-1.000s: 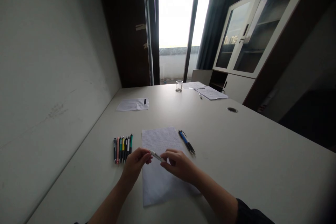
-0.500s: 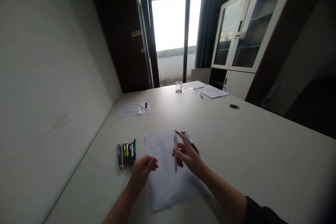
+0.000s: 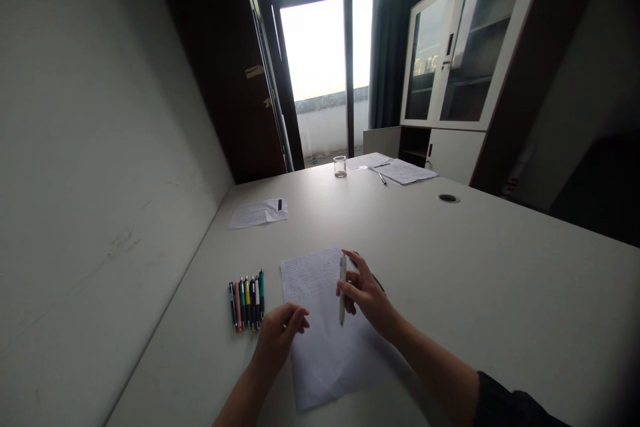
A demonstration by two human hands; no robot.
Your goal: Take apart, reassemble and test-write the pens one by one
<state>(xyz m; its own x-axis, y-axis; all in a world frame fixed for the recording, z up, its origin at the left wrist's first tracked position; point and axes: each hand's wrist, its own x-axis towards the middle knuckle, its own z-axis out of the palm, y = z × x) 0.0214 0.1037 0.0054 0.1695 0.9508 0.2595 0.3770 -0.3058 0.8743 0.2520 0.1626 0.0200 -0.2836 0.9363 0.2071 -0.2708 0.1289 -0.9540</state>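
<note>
A white pen (image 3: 343,293) is held upright in my right hand (image 3: 364,290), its tip down over the paper. My index finger rests at the pen's top end. Curled closed above the sheet's left edge is my left hand (image 3: 283,327); nothing shows in its fingers. Under both hands lies a sheet of paper (image 3: 320,373) with lines of writing on its upper part. Left of it, several pens (image 3: 247,303) in different colours lie side by side in a row. Another dark pen (image 3: 379,282) is mostly hidden behind my right hand.
Towards the far edge of the white table (image 3: 500,293) stands a clear glass (image 3: 340,167). Papers (image 3: 407,171) and a pen (image 3: 383,179) lie right of it. Another sheet (image 3: 257,213) lies near the left wall. A round cable hole (image 3: 449,199) is at the right.
The view has shifted slightly, so the table things sit a little differently in the picture. My right hand still holds the white pen upright, now covering more of the pen behind it.
</note>
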